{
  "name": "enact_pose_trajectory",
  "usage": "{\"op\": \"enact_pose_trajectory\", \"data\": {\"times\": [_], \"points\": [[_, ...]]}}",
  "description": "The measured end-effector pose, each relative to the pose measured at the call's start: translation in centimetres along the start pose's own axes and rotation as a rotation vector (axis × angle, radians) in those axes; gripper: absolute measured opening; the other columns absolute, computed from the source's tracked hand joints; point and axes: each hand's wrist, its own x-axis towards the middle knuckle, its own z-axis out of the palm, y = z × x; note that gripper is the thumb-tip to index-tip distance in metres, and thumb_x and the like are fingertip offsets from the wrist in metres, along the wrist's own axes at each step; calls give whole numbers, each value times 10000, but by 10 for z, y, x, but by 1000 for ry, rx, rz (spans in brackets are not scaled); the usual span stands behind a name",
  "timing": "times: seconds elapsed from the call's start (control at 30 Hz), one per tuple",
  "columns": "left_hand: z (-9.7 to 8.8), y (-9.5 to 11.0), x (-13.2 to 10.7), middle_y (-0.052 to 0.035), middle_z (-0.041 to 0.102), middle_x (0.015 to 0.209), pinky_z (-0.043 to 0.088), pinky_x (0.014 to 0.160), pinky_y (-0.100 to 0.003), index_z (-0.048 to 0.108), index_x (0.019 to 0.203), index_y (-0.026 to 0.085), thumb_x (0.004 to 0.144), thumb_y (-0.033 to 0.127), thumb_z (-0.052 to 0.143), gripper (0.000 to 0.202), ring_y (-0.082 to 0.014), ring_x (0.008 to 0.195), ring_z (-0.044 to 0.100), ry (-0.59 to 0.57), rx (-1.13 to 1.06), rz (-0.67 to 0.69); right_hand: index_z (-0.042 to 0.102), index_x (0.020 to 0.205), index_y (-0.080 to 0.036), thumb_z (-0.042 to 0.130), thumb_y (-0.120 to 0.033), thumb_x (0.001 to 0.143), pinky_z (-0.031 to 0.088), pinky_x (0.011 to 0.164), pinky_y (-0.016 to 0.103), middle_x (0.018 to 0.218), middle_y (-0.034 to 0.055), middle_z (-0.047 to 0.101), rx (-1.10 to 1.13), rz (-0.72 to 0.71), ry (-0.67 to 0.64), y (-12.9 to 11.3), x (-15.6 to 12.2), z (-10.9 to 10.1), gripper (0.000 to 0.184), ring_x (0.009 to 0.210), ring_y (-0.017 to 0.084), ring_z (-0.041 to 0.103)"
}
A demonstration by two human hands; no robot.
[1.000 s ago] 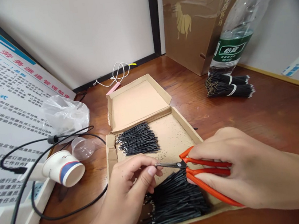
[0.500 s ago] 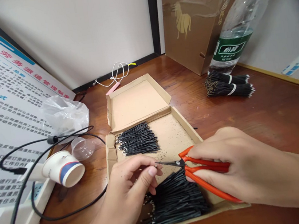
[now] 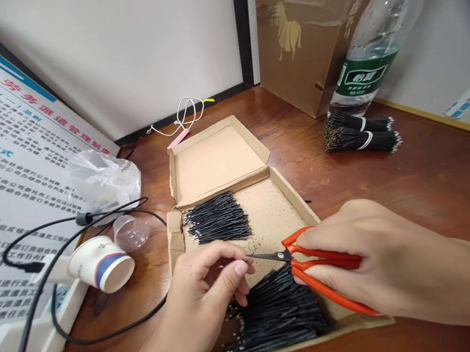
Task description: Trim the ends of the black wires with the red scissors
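Observation:
My left hand [image 3: 210, 300] pinches a short black wire, nearly all hidden by the fingers; only its small end shows between thumb and forefinger. In my right hand [image 3: 367, 262] are red-handled scissors [image 3: 329, 270], their dark narrow blades pointing left. The blade tips meet the left fingertips at the wire's end. Below the hands, a large pile of black wires [image 3: 283, 314] with silvery tips lies in the near part of an open cardboard box [image 3: 287, 198]. A smaller heap of black wires [image 3: 217, 219] rests at the box's far left.
Tied wire bundles [image 3: 361, 133] lie by a water bottle [image 3: 365, 66] and a tall brown box [image 3: 298, 35]. To the left are a tipped paper cup [image 3: 102, 265], a clear plastic cup [image 3: 130, 233], a plastic bag [image 3: 105, 178] and a black cable [image 3: 109, 338]. Dark specks dot the cardboard.
Both hands and the scissors keep almost the same place. The wire's end shows slightly less between the left fingertips; the whole view has shifted a touch.

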Motion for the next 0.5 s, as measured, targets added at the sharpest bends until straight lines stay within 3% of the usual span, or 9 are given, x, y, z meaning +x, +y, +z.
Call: {"op": "enact_pose_trajectory", "data": {"times": [0.2, 0.5], "points": [[-1, 0, -1, 3, 644, 630, 494, 520, -202, 637, 827, 150, 917, 244, 583, 142, -113, 531, 612, 7, -20, -28, 365, 586, -214, 550, -161, 827, 263, 479, 254, 502, -80, 277, 21, 42, -11, 0, 3, -3, 308, 439, 92, 237], [2, 0, -1, -5, 648, 600, 505, 497, -211, 616, 819, 140, 900, 237, 584, 130, -120, 502, 615, 4, -48, -47, 404, 590, -211, 552, -161, 824, 280, 476, 251, 492, -71, 334, 42, 82, -56, 0, 1, 0, 282, 450, 100, 290]]}}
